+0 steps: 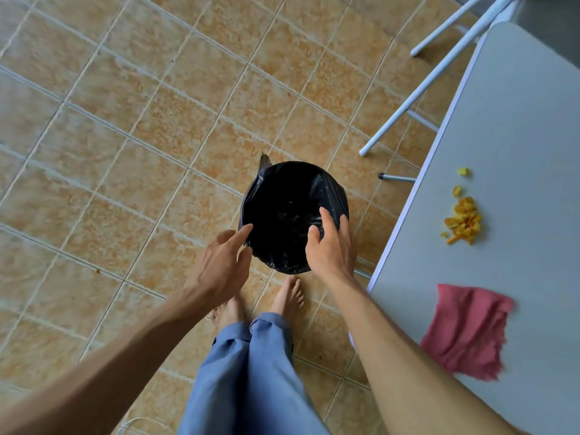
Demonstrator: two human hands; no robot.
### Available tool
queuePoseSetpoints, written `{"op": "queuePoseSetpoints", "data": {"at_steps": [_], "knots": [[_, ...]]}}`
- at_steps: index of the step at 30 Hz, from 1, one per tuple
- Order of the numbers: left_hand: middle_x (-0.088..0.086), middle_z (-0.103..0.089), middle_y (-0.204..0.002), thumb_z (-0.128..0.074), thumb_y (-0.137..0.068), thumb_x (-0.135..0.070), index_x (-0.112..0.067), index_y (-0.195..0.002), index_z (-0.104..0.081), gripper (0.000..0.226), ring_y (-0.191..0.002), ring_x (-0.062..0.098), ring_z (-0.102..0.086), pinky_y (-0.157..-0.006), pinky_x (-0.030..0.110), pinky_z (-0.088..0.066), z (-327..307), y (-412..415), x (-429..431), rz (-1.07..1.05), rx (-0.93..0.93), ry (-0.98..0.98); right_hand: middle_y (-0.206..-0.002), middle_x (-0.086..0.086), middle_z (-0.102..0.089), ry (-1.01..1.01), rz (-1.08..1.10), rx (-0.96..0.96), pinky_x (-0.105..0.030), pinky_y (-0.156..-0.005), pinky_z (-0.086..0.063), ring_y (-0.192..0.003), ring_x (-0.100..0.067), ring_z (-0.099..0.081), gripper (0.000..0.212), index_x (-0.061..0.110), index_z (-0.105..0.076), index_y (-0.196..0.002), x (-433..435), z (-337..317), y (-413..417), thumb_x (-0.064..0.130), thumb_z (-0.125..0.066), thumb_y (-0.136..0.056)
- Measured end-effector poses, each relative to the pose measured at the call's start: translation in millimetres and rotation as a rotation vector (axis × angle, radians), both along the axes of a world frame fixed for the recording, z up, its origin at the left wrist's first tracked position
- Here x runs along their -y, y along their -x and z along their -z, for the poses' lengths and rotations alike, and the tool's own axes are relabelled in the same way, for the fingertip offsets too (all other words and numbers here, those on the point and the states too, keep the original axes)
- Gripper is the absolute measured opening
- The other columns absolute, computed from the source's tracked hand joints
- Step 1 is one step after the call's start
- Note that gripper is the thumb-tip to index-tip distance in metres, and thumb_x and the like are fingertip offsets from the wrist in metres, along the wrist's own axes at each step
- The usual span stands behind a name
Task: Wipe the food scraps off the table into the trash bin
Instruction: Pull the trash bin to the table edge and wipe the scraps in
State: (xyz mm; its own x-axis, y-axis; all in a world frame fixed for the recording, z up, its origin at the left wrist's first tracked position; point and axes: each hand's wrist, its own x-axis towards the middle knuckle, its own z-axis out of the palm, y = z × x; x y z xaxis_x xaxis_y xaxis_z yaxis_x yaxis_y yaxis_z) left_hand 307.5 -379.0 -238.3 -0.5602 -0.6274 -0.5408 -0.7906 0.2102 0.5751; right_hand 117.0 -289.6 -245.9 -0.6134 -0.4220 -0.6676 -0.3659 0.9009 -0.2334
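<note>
L hand (219, 265) + R hand (329, 246), both open, at trash bin (332, 189) rim.
Bin prob. light, liner slick: grip the rim. Soft cloth (467, 331), scraps (464, 219) on desk (518, 120) right of R hand.

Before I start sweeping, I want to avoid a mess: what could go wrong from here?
1. The trash bin stands on the floor apart from the table, not under the edge nearest the food scraps; swept scraps may miss it.
2. The pink cloth lies near the table's corner, beside the right forearm; a brush could knock it off.
</note>
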Motion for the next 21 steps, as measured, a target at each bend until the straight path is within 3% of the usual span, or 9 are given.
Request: {"op": "queuePoseSetpoints", "data": {"at_steps": [7,11,13,15,18,21], "knots": [[0.012,-0.053,-0.135,-0.040,-0.099,-0.024,-0.025,-0.151,-0.033,0.053,-0.114,0.031,-0.055,-0.084,0.032,-0.040,56,30,18,-0.073,0.097,-0.080,-0.172,-0.010,0.006,-0.139,0.202,0.028,-0.059,-0.122,-0.024,-0.158,-0.037,-0.008,0.055,0.050,-0.009,-0.159,20,43,18,0.047,-0.031,-0.109],[0.019,-0.050,-0.135,-0.041,-0.096,-0.026,-0.024,-0.153,-0.025,0.059,-0.111,0.038,-0.056,-0.078,0.033,-0.040,97,37,24,-0.131,0.171,-0.121,-0.170,-0.017,0.000,-0.179,0.363,0.041,-0.054,-0.114,-0.035,-0.150,-0.043,-0.027,0.055,0.052,-0.006,-0.158,20,73,15,0.045,-0.030,-0.110],[0.022,-0.046,-0.138,-0.043,-0.096,-0.026,-0.028,-0.155,-0.017,0.065,-0.115,0.042,-0.052,-0.086,0.037,-0.042,112,33,22,-0.171,0.205,-0.154,-0.166,-0.021,-0.015,-0.179,0.330,0.021,-0.049,-0.100,-0.044,-0.136,-0.042,-0.045,0.056,0.053,-0.004,-0.158,17,83,9,0.044,-0.030,-0.110],[0.022,-0.045,-0.140,-0.046,-0.095,-0.024,-0.031,-0.156,-0.013,0.069,-0.120,0.042,-0.050,-0.095,0.042,-0.045,122,30,23,-0.257,0.188,-0.162,-0.155,-0.022,-0.036,-0.146,0.273,0.023,-0.044,-0.083,-0.043,-0.112,-0.039,-0.059,0.057,0.056,-0.001,-0.157,17,95,5,0.041,-0.031,-0.111],[0.014,-0.057,-0.125,-0.047,-0.093,-0.016,-0.027,-0.154,-0.015,0.070,-0.102,0.035,-0.056,-0.083,0.044,-0.051,133,25,34,-0.429,0.171,-0.153,-0.135,-0.020,-0.058,-0.067,0.200,0.066,-0.038,-0.073,-0.039,-0.083,-0.031,-0.056,0.063,0.061,0.004,-0.153,23,114,0,0.030,-0.031,-0.111],[0.018,-0.057,-0.126,-0.046,-0.089,-0.005,-0.028,-0.155,-0.014,0.076,-0.108,0.039,-0.056,-0.084,0.044,-0.049,137,21,43,-0.491,0.206,-0.122,-0.102,-0.015,-0.065,-0.020,0.087,0.085,-0.036,-0.065,-0.042,-0.068,-0.027,-0.054,0.075,0.060,0.004,-0.154,29,125,0,0.014,-0.033,-0.108]]}}
